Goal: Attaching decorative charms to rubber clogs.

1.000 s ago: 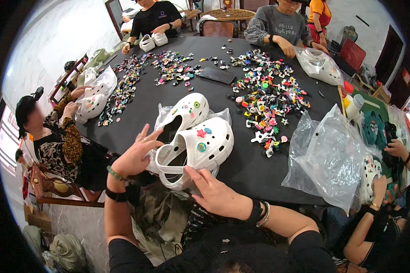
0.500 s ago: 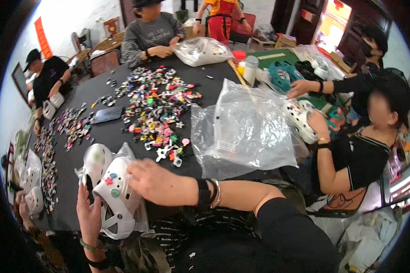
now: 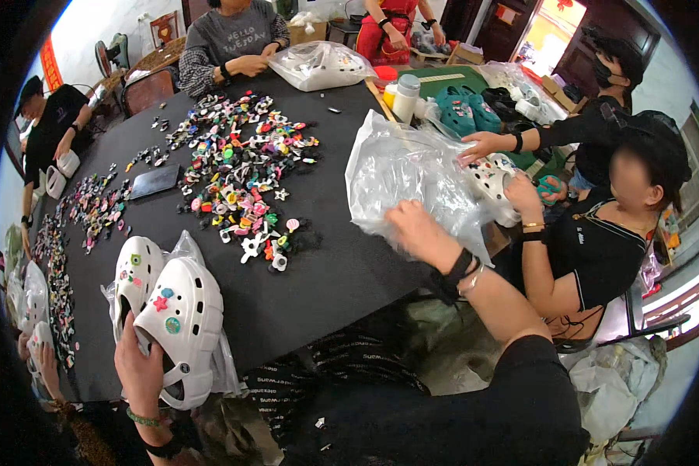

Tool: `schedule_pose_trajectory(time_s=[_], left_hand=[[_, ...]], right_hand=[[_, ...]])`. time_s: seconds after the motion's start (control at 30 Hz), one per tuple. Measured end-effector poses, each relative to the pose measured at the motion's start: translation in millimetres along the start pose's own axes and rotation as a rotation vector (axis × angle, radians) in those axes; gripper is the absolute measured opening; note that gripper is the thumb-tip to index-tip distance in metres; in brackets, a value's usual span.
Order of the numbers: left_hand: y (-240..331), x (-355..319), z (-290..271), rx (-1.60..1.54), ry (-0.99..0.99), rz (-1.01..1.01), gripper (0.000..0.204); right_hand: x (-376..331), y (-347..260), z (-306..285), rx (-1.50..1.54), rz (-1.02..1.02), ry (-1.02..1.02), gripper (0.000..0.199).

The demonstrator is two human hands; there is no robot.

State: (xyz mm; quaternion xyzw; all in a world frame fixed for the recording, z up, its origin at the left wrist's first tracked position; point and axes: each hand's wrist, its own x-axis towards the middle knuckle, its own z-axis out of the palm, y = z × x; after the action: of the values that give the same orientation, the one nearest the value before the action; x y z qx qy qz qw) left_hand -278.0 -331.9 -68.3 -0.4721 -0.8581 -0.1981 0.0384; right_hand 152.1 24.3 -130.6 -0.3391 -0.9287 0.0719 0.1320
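My left hand [image 3: 138, 371] grips the heel end of a white clog [image 3: 180, 326] decorated with coloured charms, at the near left edge of the black table [image 3: 318, 272]. A second white clog [image 3: 136, 278] lies beside it on a clear plastic bag. My right hand [image 3: 414, 231] reaches to the right and grasps a large crumpled clear plastic bag [image 3: 400, 171] at the table's right edge. A big pile of small colourful charms [image 3: 241, 175] lies between the two hands, further back.
A person in black sits close on the right, handling a white clog [image 3: 493, 180]. Teal clogs [image 3: 464, 113] and a white cup [image 3: 405, 95] stand behind the bag. Other people sit at the far and left sides. A dark tablet [image 3: 154, 181] lies among more charms [image 3: 93, 206].
My right hand left the white clogs and swung right to the clear plastic bag. My view turned right. The left hand stays on the clog.
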Motion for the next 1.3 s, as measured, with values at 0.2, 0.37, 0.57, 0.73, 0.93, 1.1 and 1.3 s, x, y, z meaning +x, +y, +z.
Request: schedule_pose_trajectory(time_s=[0.2, 0.37, 0.57, 0.73, 0.93, 1.1, 1.3], left_hand=[[1.1, -1.9, 0.2, -0.072, 0.018, 0.005, 0.061], [-2.6, -2.0, 1.7, -0.032, -0.013, -0.097, 0.06], [-0.4, 1.8, -2.3, -0.105, -0.019, -0.092, 0.056], [11.4, 19.2, -26.7, -0.514, -0.289, -0.249, 0.061], [8.6, 49.0, -40.4, -0.864, -0.562, -0.305, 0.055], [-2.1, 53.0, -23.7, -0.479, -0.501, -0.227, 0.04], [-4.7, 50.3, 5.9, -0.091, -0.198, -0.07, 0.027]], right_hand=[[37.8, 118.0, -110.0, -0.447, -0.019, 0.579, 0.015], [39.0, 220.3, -196.1, -0.686, 0.316, 0.573, 0.017], [7.2, 312.4, -216.8, -0.777, 0.648, 0.697, 0.02], [-7.5, 429.4, -244.9, -1.078, 0.451, 0.432, 0.027], [-10.5, 529.4, -235.9, -1.28, 0.689, -0.041, 0.039], [-20.2, 534.5, -239.5, -1.022, 0.813, 0.098, 0.041], [-10.1, 521.7, -236.2, -0.921, 0.822, 0.148, 0.043]])
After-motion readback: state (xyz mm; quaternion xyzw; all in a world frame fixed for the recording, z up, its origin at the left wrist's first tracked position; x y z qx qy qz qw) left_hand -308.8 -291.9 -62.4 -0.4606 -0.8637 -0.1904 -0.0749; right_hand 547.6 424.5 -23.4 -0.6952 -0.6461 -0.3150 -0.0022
